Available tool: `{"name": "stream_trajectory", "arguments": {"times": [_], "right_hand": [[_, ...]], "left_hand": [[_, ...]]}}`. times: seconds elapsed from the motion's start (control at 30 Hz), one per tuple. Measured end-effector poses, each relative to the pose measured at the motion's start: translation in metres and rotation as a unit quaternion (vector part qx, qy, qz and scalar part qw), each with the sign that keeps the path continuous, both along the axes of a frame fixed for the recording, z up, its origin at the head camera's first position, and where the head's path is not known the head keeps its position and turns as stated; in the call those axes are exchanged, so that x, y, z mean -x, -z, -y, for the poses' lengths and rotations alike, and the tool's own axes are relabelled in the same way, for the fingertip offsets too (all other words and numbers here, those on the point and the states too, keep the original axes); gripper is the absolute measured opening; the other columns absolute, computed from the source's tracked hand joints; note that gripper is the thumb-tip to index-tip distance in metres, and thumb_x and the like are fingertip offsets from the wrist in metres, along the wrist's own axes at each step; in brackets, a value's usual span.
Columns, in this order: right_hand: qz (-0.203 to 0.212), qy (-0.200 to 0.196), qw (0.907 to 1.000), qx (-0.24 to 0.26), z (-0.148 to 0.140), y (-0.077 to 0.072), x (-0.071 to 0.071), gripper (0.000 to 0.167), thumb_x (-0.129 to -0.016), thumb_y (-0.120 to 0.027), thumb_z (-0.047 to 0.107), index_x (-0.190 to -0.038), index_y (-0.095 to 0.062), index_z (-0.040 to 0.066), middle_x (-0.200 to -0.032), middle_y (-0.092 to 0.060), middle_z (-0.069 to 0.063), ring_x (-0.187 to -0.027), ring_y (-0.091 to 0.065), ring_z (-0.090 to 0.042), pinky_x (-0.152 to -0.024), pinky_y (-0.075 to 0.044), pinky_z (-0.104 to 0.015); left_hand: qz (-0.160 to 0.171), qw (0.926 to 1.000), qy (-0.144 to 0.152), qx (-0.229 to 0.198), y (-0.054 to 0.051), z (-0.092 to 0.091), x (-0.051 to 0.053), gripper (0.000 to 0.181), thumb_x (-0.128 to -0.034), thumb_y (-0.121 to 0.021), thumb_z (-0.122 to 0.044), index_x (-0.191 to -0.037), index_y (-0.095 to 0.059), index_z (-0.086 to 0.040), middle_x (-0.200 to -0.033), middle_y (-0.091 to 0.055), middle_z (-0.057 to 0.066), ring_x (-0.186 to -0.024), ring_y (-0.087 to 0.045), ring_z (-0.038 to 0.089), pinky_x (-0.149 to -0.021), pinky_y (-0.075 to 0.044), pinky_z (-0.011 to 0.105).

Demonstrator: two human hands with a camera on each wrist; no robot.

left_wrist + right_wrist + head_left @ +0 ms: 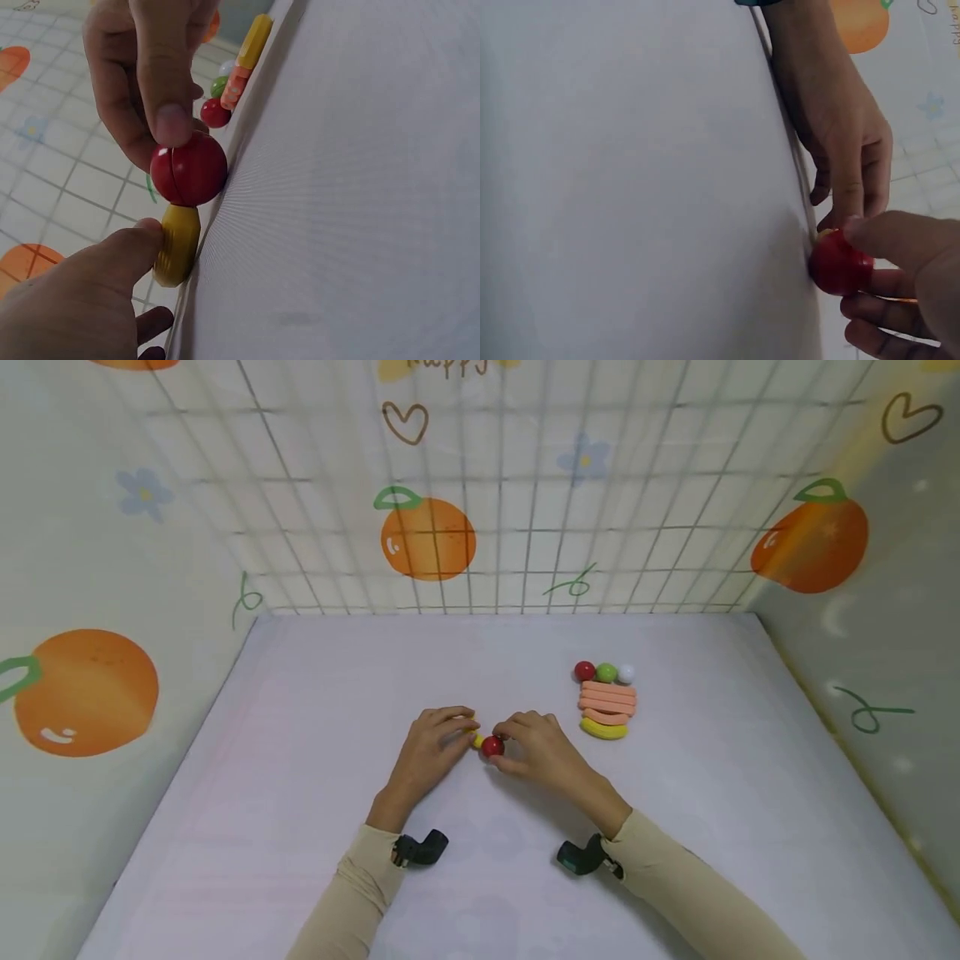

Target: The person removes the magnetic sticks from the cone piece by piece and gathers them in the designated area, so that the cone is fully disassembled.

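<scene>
Near the middle of the table, my right hand [546,750] pinches a red ball [492,747] between thumb and fingers. In the left wrist view a thin dark line runs down the red ball [189,169]. My left hand [431,749] holds a small yellow piece [178,245] with ridged sides, its fingers covering most of it in the head view. One end of the yellow piece meets the red ball, and both sit at the table surface. From the right wrist view, the red ball [841,262] hides nearly all of the yellow piece.
Right of the hands lies a group: another red ball [584,671], a green ball [607,672], a white ball [626,674], several pink-orange sticks [607,699] and a yellow curved piece [603,729]. A wire grid [510,552] behind patterned cloth stands at the table's back edge.
</scene>
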State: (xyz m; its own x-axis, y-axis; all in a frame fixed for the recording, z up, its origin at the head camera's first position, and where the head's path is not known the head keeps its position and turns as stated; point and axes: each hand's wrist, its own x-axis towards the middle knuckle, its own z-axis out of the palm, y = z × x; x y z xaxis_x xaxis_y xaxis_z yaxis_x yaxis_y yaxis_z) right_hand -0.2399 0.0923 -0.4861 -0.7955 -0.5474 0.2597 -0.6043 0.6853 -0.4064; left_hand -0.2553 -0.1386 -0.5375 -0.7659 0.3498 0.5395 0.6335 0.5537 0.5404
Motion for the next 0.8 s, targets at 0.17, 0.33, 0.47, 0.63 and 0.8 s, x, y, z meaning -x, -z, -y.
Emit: {"name": "stream_trajectory", "arguments": {"times": [0.17,0.33,0.47,0.63,0.8], "right_hand": [[0.011,0.007,0.9997,0.020,0.003,0.006,0.006,0.029,-0.088,-0.078,0.027,-0.110,-0.073,0.010,-0.100,-0.067,0.002,-0.095,-0.060,-0.016,-0.081,-0.041,-0.040],[0.032,0.006,0.9980,0.055,0.001,0.009,0.009,0.026,-0.084,-0.080,0.022,-0.106,-0.073,0.009,-0.098,-0.068,0.001,-0.091,-0.059,-0.016,-0.084,-0.043,-0.044],[0.016,0.006,0.9985,0.052,-0.003,0.007,0.006,0.024,-0.081,-0.081,0.023,-0.101,-0.074,0.011,-0.097,-0.068,0.002,-0.089,-0.059,-0.014,-0.083,-0.044,-0.043],[0.017,0.021,0.9966,0.078,-0.020,-0.009,-0.002,0.023,-0.080,-0.080,0.021,-0.100,-0.074,0.013,-0.095,-0.067,0.004,-0.090,-0.060,-0.017,-0.082,-0.041,-0.040],[0.008,0.044,0.9929,0.111,-0.047,-0.028,0.000,0.022,-0.080,-0.080,0.018,-0.101,-0.073,0.014,-0.095,-0.066,0.004,-0.091,-0.060,-0.021,-0.084,-0.043,-0.041]], "left_hand": [[0.026,0.9996,-0.007,-0.003,-0.001,0.001,0.004,0.019,-0.0909,-0.076,-0.019,-0.109,-0.077,-0.015,-0.128,-0.065,0.000,-0.112,-0.057,0.023,-0.093,-0.045,0.043],[0.040,0.9991,-0.015,0.000,-0.001,0.000,0.005,0.016,-0.0916,-0.075,-0.021,-0.107,-0.078,-0.018,-0.125,-0.066,-0.003,-0.111,-0.056,0.021,-0.092,-0.045,0.040],[0.039,0.9990,-0.024,0.004,0.000,-0.002,0.002,0.014,-0.0910,-0.076,-0.020,-0.104,-0.079,-0.019,-0.123,-0.066,-0.002,-0.108,-0.055,0.020,-0.089,-0.045,0.037],[0.032,0.9990,-0.031,0.001,0.002,-0.003,0.001,0.015,-0.0896,-0.077,-0.019,-0.104,-0.080,-0.019,-0.122,-0.067,-0.002,-0.105,-0.055,0.019,-0.087,-0.046,0.037],[0.039,0.9988,-0.029,-0.007,0.001,-0.002,-0.001,0.014,-0.0904,-0.076,-0.019,-0.104,-0.080,-0.018,-0.123,-0.066,-0.001,-0.106,-0.055,0.019,-0.088,-0.045,0.038]]}}
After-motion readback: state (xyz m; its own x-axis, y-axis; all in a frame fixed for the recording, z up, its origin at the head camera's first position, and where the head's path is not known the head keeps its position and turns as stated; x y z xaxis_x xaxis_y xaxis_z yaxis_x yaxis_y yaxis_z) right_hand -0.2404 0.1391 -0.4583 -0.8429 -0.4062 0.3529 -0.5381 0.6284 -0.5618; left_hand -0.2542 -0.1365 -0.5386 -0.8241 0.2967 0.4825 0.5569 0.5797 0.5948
